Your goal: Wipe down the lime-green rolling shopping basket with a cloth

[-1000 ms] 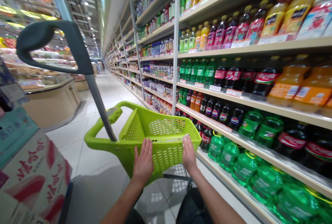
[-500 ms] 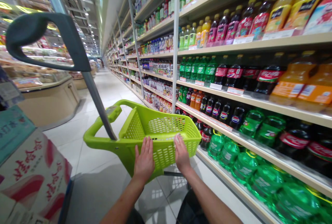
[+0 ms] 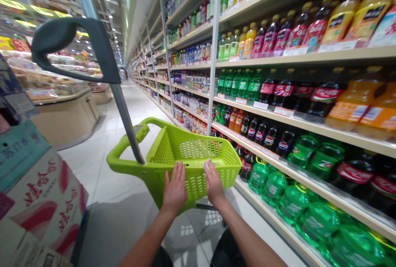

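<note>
A lime-green plastic shopping basket cart [image 3: 193, 184] with slotted walls stands before me, and no goods show inside it. My left hand [image 3: 175, 186] is open at its near side, fingers straight and together, the tips at the rim. To its right, my right hand [image 3: 214, 184] is also open, palm turned inward, fingers stretched toward the rim. A pale patch shows at its fingertips; I cannot make out what it is. Whether either palm presses on the wall is unclear. The cart's dark grey pull handle [image 3: 102, 50] rises on a metal pole at the left.
Drink shelves [image 3: 309, 112] line the right side, with green soda bottles [image 3: 295, 199] on the lowest level and cola bottles [image 3: 324, 93] higher up. Stacked cartons [image 3: 46, 201] stand close at left. Beyond them is a curved display counter [image 3: 66, 118]. A tiled aisle [image 3: 123, 102] runs ahead.
The view has shifted slightly, so the handle, cartons and shelves appear farther right. Both hands keep nearly the same pose at the cart's near side.
</note>
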`<state>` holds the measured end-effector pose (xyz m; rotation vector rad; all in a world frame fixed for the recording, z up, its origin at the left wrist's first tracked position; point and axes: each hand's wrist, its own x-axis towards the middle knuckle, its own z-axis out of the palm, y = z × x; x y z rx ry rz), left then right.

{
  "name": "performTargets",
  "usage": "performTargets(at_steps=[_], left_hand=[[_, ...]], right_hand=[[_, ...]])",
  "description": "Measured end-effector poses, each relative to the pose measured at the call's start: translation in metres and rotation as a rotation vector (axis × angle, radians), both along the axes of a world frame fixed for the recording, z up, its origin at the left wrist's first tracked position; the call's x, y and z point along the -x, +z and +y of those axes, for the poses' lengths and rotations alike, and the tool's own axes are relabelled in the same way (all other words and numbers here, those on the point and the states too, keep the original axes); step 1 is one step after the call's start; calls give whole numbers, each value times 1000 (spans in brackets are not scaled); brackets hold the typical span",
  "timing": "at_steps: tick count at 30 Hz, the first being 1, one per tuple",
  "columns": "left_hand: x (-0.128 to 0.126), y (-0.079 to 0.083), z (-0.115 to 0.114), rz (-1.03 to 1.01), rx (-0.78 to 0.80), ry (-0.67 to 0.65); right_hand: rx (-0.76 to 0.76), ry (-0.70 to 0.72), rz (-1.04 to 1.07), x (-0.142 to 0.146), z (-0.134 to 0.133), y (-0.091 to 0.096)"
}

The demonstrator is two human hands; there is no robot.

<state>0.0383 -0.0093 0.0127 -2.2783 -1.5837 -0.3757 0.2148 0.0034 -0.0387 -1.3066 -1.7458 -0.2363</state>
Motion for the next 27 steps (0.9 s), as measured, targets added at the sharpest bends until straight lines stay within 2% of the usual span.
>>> performTargets(at_steps=[1, 3, 7, 9, 11, 15, 16, 18, 19, 22, 24, 27], left_hand=[[2, 2, -1, 5, 6, -5], [6, 4, -2, 23, 7, -21], [12, 2, -3, 39, -29, -36], [10, -2, -2, 29, -37, -31], [6, -6, -1, 13, -26, -30], [7, -5, -4, -6, -26, -72], [13, -1, -5, -17, -49, -84], [33, 14, -6, -69, -149, -70], [46, 23, -5, -115, -225, -25], [89, 53, -3, -265, -422, 222], [110, 66, -1, -282, -409, 308], [123, 70, 2, -209, -298, 250]], right_hand=[[2, 41, -27, 9, -1, 3], [-2, 41, -33, 7, -1, 3], [-3, -213, 126, -44, 6, -9], [0, -284, 179, -49, 7, -12], [-16, -198, 146, -27, 3, -10], [-54, 112, 10, 39, -5, 3], [-60, 154, 3, 48, -6, 5], [-73, 144, 58, 52, -3, 7], [-76, 104, 112, 51, 0, 6], [-95, 35, 251, 60, 10, 7], [-116, 115, 267, 88, 11, 13], [-123, 274, 243, 150, -2, 34]])
